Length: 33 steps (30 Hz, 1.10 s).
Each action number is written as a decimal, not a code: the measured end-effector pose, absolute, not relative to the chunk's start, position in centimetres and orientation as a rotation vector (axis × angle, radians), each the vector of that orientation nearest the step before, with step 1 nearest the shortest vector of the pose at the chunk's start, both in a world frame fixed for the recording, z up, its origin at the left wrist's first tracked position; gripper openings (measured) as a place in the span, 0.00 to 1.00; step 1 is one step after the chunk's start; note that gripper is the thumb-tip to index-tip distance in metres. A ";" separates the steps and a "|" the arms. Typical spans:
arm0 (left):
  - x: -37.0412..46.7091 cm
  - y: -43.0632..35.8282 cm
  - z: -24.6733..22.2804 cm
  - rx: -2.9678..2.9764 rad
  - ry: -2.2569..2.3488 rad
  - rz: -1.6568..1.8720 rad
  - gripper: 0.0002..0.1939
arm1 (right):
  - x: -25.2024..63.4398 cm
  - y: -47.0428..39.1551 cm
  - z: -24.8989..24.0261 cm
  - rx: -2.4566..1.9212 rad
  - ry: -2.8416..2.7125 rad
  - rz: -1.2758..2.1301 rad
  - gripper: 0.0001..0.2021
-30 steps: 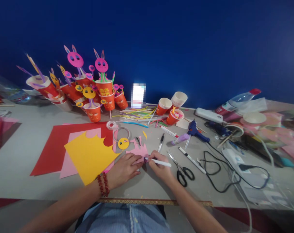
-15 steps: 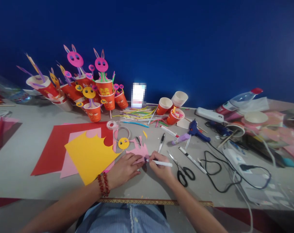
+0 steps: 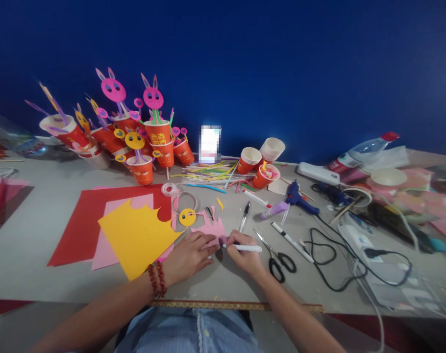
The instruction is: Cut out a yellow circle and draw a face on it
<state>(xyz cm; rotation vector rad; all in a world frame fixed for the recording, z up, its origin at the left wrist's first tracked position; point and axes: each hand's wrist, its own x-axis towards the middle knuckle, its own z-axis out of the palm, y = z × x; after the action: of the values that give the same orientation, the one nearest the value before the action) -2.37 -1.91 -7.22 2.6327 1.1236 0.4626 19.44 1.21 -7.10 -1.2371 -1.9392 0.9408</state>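
My right hand (image 3: 244, 252) grips a white marker (image 3: 250, 248), its tip at the right edge of a pink paper piece (image 3: 213, 229) with a jagged top. A small dark purple mark shows on the paper under the tip. My left hand (image 3: 193, 255), with a red bead bracelet on the wrist, lies flat with fingers stretched over the paper's lower edge. Just above the paper is a round yellow paper face (image 3: 187, 217). Black-handled scissors (image 3: 276, 257) lie right of my right hand, and a black-capped pen (image 3: 245, 215) lies above it.
Yellow paper (image 3: 135, 235) overlaps pink and red sheets (image 3: 74, 230) at left. Decorated red paper cups (image 3: 140, 171) stand behind them. Pipe cleaners (image 3: 208, 171) lie at the back. A blue glue gun (image 3: 298, 198), its cord and a power strip (image 3: 355, 238) occupy the right side.
My right hand and the marker have shifted very slightly, the marker's rear end dipping a little. My left hand stays in place on the paper.
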 end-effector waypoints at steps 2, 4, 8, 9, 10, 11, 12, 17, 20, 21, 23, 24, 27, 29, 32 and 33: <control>-2.4 -1.9 -7.1 2.632 1.129 0.467 0.18 | 19.4 1.2 -7.0 -1.233 -1.935 0.955 0.06; -2.4 -1.9 -7.1 2.633 1.129 0.460 0.18 | 19.4 1.2 -7.0 -1.223 -1.919 0.973 0.06; -2.4 -1.9 -7.1 2.638 1.122 0.434 0.19 | 19.5 1.1 -7.1 -1.217 -1.847 1.008 0.07; -2.4 -1.9 -7.2 2.640 1.121 0.434 0.19 | 19.5 1.2 -7.2 -1.225 -1.832 1.009 0.07; -2.4 -1.9 -7.2 2.641 1.121 0.436 0.19 | 19.4 1.2 -7.2 -1.235 -1.824 1.006 0.07; -2.4 -1.9 -7.2 2.643 1.122 0.438 0.20 | 19.4 1.2 -7.2 -1.245 -1.820 1.001 0.07; -2.4 -1.9 -7.3 2.645 1.121 0.440 0.20 | 19.3 1.2 -7.1 -1.250 -1.819 0.999 0.06; -2.4 -1.9 -7.4 2.651 1.116 0.446 0.19 | 19.1 1.2 -6.9 -1.262 -1.835 1.009 0.06; -2.4 -1.9 -7.4 2.643 1.112 0.452 0.19 | 19.1 1.2 -7.0 -1.275 -1.853 0.984 0.06; -2.4 -1.9 -7.4 2.639 1.112 0.452 0.19 | 19.1 1.2 -7.2 -1.277 -1.857 0.973 0.05; -2.4 -1.9 -7.3 2.636 1.112 0.449 0.18 | 19.2 1.2 -7.3 -1.269 -1.855 0.972 0.05; -2.4 -1.9 -7.3 2.638 1.111 0.444 0.19 | 19.2 1.2 -7.4 -1.264 -1.849 0.977 0.06; -2.4 -1.9 -7.3 2.641 1.114 0.430 0.20 | 19.2 1.3 -7.2 -1.251 -1.835 0.992 0.06; -2.4 -1.9 -7.4 2.636 1.116 0.435 0.20 | 19.1 1.3 -7.1 -1.257 -1.834 0.988 0.06; -2.4 -1.8 -7.5 2.629 1.108 0.455 0.19 | 19.1 1.2 -7.1 -1.258 -1.846 0.990 0.06; -2.4 -1.8 -7.5 2.627 1.106 0.461 0.19 | 19.1 1.2 -7.1 -1.253 -1.849 0.996 0.06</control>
<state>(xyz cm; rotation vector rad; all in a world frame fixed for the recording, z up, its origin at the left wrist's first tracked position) -2.43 -1.84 -7.51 2.6266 1.1056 0.4610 19.14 1.22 -7.11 -1.2528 -1.8489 0.9957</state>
